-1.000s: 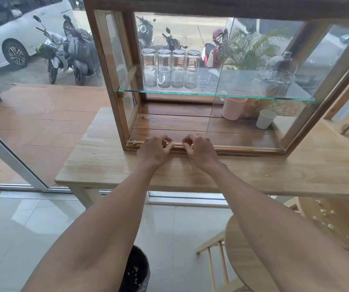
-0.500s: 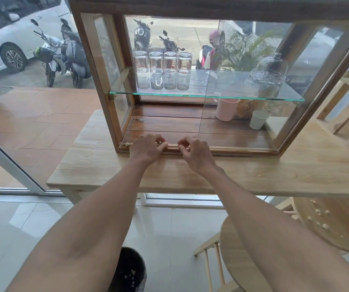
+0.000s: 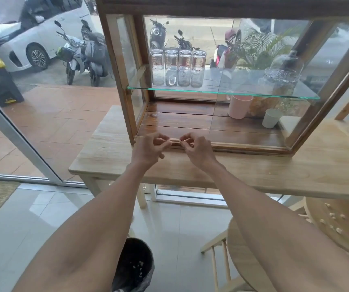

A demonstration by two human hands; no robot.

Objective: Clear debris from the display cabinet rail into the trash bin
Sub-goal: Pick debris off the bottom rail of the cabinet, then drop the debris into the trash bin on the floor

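Note:
A wooden display cabinet (image 3: 118,81) with glass panes stands on a long wooden table (image 3: 253,173). Its bottom front rail (image 3: 243,146) runs along the table. My left hand (image 3: 148,149) and my right hand (image 3: 196,149) hover just over the rail's left part, each with thumb and fingers pinched together. Whatever small bits they pinch are too small to make out. A black-lined trash bin (image 3: 134,266) stands on the floor below, between my forearms, with pale crumbs inside.
Several glass jars (image 3: 177,68) stand on the glass shelf (image 3: 211,92). A pink cup (image 3: 240,106) and a white cup (image 3: 271,118) sit on the cabinet floor. Round wooden stools (image 3: 342,224) with crumbs stand at the right. A sliding glass door (image 3: 21,131) is at the left.
Both hands have lifted slightly off the rail with their fingers pinched. The view has shifted, so the cabinet sits further right and the bin shows more.

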